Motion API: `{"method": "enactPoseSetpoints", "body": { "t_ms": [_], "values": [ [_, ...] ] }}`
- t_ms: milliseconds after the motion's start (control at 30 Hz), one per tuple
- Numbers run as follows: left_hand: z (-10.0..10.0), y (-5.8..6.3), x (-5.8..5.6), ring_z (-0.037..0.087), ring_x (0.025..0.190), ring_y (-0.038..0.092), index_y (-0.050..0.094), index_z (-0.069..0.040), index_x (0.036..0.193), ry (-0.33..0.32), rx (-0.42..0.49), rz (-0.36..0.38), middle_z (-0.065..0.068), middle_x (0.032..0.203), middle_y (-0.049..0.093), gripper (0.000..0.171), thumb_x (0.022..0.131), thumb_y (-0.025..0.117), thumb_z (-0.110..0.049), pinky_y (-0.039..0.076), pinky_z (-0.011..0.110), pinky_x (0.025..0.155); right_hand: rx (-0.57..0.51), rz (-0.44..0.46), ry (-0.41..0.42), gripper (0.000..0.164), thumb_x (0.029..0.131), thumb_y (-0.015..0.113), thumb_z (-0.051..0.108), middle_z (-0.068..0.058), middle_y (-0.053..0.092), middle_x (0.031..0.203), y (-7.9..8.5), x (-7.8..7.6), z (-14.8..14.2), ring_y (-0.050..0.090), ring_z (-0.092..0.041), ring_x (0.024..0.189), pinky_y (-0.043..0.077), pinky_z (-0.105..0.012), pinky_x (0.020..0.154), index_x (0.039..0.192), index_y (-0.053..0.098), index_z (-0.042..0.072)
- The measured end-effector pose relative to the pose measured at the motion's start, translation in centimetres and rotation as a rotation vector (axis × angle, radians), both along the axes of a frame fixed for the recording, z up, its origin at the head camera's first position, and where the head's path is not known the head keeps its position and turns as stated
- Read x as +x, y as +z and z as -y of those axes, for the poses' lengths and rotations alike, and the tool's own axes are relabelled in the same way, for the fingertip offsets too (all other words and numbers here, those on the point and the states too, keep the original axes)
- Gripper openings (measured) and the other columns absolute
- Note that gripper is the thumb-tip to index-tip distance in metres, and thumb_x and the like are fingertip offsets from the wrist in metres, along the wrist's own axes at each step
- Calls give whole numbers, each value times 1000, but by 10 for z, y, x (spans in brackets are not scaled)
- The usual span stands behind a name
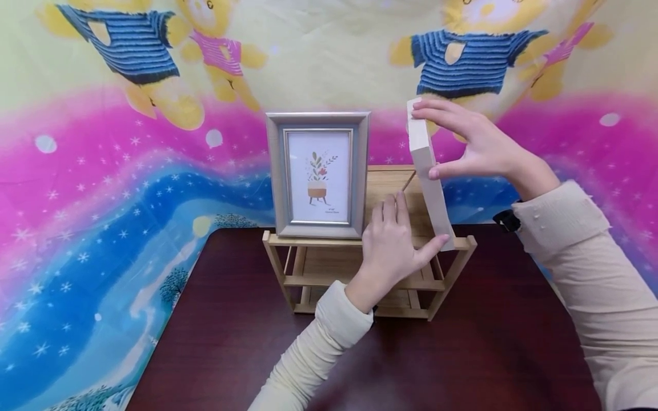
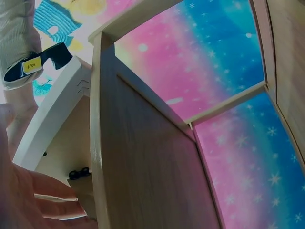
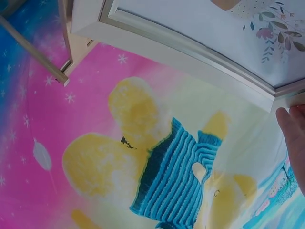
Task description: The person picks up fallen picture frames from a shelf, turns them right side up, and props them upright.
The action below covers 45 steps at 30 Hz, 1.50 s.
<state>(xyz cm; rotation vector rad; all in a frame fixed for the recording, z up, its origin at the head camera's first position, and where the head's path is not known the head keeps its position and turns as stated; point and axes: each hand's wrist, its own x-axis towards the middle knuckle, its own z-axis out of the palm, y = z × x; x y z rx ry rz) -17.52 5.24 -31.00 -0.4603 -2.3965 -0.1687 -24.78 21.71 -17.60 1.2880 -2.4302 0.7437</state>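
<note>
A white picture frame (image 1: 425, 165) stands nearly edge-on on the right part of a wooden rack's (image 1: 319, 242) top shelf. My right hand (image 1: 475, 140) grips its upper part, fingers over the top corner and thumb on the side. The right wrist view shows the front of that frame (image 3: 190, 55), with a leafy flower print. Behind it, my left hand (image 1: 388, 237) has its fingers stretched out and its thumb at the frame's lower corner. In the left wrist view the frame's back (image 2: 64, 138) shows a dark fastener (image 2: 79, 173).
A grey picture frame (image 1: 272, 171) with a potted-plant print stands upright on the rack's left. The rack has lower shelves (image 1: 329, 262) and sits on a dark reddish table (image 1: 231, 319). A cartoon-bear cloth (image 1: 329, 57) hangs close behind.
</note>
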Motion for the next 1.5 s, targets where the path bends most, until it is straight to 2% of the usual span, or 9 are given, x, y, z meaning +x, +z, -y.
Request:
{"method": "enactPoseSetpoints", "body": {
  "t_ms": [233, 400, 600, 667, 867, 1000, 1100, 1233, 1500],
  "values": [
    [-8, 2, 0, 29, 122, 42, 34, 2, 138, 41, 28, 116, 18, 137, 39, 105, 72, 35, -80, 47, 31, 86, 18, -8, 3, 80, 72, 76, 33, -9, 30, 145, 1, 0, -3, 25, -29, 132, 26, -64, 95, 138, 39, 7],
    [-15, 3, 1, 31, 125, 38, 34, 2, 138, 69, 93, 157, 22, 140, 33, 108, 71, 33, -82, 42, 36, 93, 2, 27, -29, 55, 87, 59, 24, -11, 33, 143, 6, -1, -6, 28, -29, 131, 25, -63, 96, 137, 41, 10],
    [-18, 1, -2, 31, 124, 40, 35, 2, 137, 114, 99, 114, 23, 140, 34, 102, 74, 34, -78, 39, 36, 95, -85, 76, -61, 36, 92, 49, 9, -10, 43, 136, 11, -8, -5, 35, -12, 125, 29, -38, 101, 128, 52, 6],
    [-18, 0, -3, 31, 122, 42, 36, 2, 137, 119, 100, 85, 23, 138, 36, 100, 75, 36, -76, 40, 35, 94, -109, 111, -77, 34, 92, 49, 9, -8, 42, 137, 12, -11, -5, 33, -12, 126, 29, -36, 102, 125, 55, 6],
    [-18, -1, -5, 31, 120, 43, 37, 2, 136, 104, 120, 62, 22, 137, 38, 98, 74, 40, -74, 42, 35, 93, -182, 319, -139, 29, 94, 46, 19, -5, 30, 145, 14, -17, -7, 26, -22, 132, 26, -52, 102, 119, 59, 13],
    [-18, -2, -5, 31, 121, 43, 36, 1, 137, 93, 121, 71, 21, 138, 38, 98, 75, 39, -74, 42, 35, 93, -216, 384, -94, 27, 95, 44, 17, -9, 32, 143, 13, -21, -9, 35, -23, 127, 41, -33, 95, 118, 59, 15],
    [-17, -2, -7, 31, 121, 43, 37, 1, 137, 84, 120, 61, 21, 137, 39, 97, 75, 40, -74, 42, 35, 92, -222, 377, -81, 29, 95, 44, 16, -9, 35, 141, 12, -23, -10, 41, -20, 122, 46, -23, 86, 119, 58, 14],
    [-14, -2, -9, 31, 122, 41, 36, 2, 137, 58, 115, 67, 20, 137, 39, 96, 75, 42, -71, 42, 35, 92, -196, 343, -139, 31, 95, 45, 20, -5, 38, 137, 10, -24, -14, 43, -15, 114, 44, -20, 83, 124, 56, 14],
    [-7, 1, -15, 33, 127, 35, 30, 0, 140, -18, 128, 184, 19, 143, 30, 89, 78, 45, -62, 38, 36, 97, -176, 335, -225, 36, 95, 46, 25, -2, 37, 136, 7, -25, -22, 34, -17, 119, 39, -29, 87, 128, 54, 16]
  ]
}}
